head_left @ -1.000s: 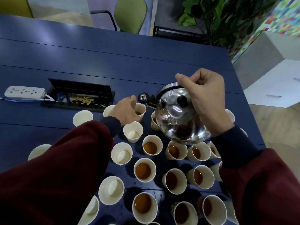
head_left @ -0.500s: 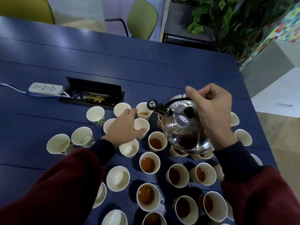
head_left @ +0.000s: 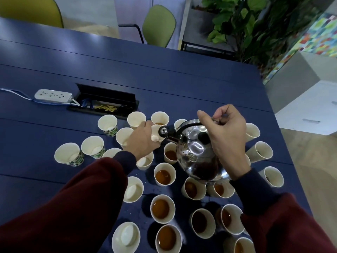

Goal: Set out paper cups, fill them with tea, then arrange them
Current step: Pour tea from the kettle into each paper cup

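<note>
Several paper cups stand on the blue table (head_left: pixel 182 84). The ones at the right and front hold brown tea, like the filled cup (head_left: pixel 164 174); those at the left are empty, like the empty cup (head_left: pixel 67 155). My right hand (head_left: pixel 226 137) grips the handle of a shiny steel kettle (head_left: pixel 196 154), held above the cups with its spout (head_left: pixel 163 131) pointing left. My left hand (head_left: pixel 141 141) holds a pale cup (head_left: pixel 156 133) right under the spout. A cup behind it (head_left: pixel 160 118) has a little tea.
A white power strip (head_left: pixel 53 95) and an open black cable box (head_left: pixel 104 104) lie at the back left. Two green chairs (head_left: pixel 159 24) stand beyond the far edge, a large plant (head_left: pixel 255 24) at the back right. The table's right edge is close to the cups.
My left hand slid back from the far cups to a nearer cup and now holds it under the spout. The kettle stays tilted left above the cups; the view has tilted.
</note>
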The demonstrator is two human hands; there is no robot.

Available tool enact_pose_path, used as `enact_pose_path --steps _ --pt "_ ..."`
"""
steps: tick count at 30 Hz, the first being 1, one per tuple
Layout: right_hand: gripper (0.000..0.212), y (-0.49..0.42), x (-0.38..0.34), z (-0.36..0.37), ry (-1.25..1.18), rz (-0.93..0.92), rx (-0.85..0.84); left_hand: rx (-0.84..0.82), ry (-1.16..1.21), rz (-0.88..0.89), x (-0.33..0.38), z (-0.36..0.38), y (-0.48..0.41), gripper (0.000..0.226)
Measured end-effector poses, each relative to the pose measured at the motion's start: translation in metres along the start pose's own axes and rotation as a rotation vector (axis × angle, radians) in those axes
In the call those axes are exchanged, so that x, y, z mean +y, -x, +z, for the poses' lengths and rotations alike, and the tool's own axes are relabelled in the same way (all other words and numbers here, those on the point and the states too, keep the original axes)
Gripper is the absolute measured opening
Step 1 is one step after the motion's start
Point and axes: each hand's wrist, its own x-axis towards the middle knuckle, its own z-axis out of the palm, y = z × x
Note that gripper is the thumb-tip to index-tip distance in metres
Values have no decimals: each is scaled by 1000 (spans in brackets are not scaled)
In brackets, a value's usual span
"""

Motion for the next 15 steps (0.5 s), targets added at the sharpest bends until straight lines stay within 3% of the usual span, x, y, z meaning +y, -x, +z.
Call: enact_pose_path --steps 5,15 --pt "35 0 -7 3 -1 -12 13 128 166 29 6 -18 24 55" --pt "35 -1 -37 8 115 -147 -54 186 343 172 18 -34 55 56"
